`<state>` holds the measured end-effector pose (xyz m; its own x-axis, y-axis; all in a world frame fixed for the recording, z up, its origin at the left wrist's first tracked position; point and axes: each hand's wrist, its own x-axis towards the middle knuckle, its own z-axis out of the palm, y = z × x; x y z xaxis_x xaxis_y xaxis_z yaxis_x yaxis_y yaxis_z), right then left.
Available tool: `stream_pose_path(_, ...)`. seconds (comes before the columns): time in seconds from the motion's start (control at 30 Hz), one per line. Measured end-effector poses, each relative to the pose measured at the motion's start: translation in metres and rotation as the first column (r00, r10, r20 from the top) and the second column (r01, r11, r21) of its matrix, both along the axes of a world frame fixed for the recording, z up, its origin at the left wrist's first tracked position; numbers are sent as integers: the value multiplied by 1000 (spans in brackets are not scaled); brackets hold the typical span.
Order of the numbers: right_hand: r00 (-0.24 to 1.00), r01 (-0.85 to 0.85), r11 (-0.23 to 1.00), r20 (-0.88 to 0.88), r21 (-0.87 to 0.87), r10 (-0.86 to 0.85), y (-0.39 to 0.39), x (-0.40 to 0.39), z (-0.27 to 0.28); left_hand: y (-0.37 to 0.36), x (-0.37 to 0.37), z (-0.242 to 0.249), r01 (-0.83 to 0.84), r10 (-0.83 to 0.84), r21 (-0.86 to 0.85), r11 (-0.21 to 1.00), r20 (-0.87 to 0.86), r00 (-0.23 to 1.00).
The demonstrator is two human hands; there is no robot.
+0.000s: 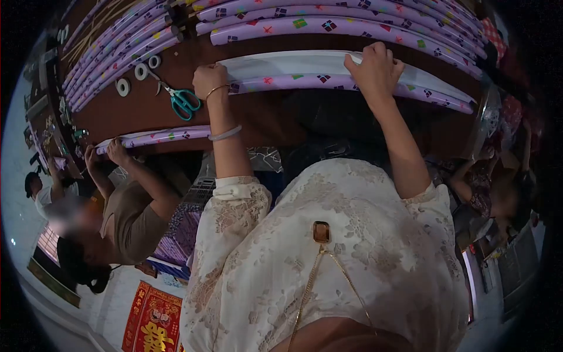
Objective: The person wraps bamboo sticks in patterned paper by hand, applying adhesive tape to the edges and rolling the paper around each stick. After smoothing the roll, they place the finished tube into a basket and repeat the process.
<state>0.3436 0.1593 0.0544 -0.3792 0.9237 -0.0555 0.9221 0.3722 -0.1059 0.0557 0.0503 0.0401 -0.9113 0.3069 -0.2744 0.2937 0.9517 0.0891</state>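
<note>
In front of me a roll of lilac wrapping paper (293, 84) with small printed gifts lies across the brown table, its white underside (281, 63) showing along the far side. My left hand (210, 81) is closed around the roll's left end. Farther right, my right hand (375, 70) has its fingers curled over the white edge of the paper, the thumb set apart to the left; the fingertips are partly hidden. Teal-handled scissors (183, 103) lie just left of my left wrist, blades partly open. Beside them are white tape rolls (141, 71).
Finished-looking lilac rolls (346, 28) are stacked along the far side, with more rolls (123, 61) at the left. On the left, a co-worker's hands (117, 152) hold another lilac roll (167, 136). Other people sit at the right and far left. A red poster (151, 320) is behind.
</note>
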Motion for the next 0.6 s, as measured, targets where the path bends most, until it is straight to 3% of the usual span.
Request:
stream_pose_path(0.2,997,-49,998,59,46,47,2,-5,2,0,2,-1,15,-13,33,999,-39,999)
stream_pose_path(0.6,978,-43,999,202,-26,48,12,-27,0,-1,3,-6,27,-22,91,995,-47,999)
